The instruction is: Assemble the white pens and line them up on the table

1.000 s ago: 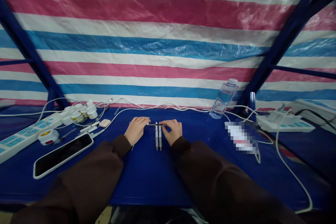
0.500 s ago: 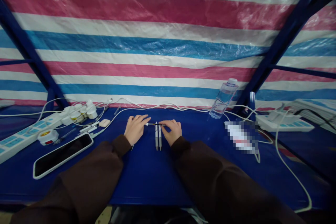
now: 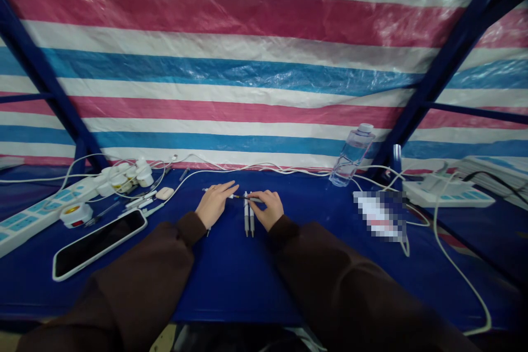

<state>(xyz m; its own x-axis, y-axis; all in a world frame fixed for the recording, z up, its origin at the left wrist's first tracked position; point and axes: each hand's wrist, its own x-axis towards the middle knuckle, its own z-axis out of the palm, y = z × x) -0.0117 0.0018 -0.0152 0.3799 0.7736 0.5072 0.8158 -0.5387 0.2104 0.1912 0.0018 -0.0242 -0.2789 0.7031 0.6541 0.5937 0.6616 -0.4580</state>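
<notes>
Two white-and-grey pens (image 3: pixel 249 219) lie side by side, upright in the view, on the blue table (image 3: pixel 239 280). My left hand (image 3: pixel 213 206) is left of them, fingers pressed together around a thin white pen part (image 3: pixel 232 196) that runs toward the right. My right hand (image 3: pixel 267 208) is right of the pens, its thumb and fingertips pinching the other, darker end of a slender pen piece above the two pens. The tip of another thin object (image 3: pixel 208 232) shows below my left hand; the rest is hidden.
At left are a phone (image 3: pixel 99 245), a power strip (image 3: pixel 49 206) with plugs and a white case (image 3: pixel 164 193). Cables (image 3: pixel 264 167) run along the back. To the right stand a tilted clear bottle (image 3: pixel 351 157) and another power strip (image 3: pixel 449 195).
My right hand has shifted slightly left and up. A white end now shows to the left of my left hand's fingers.
</notes>
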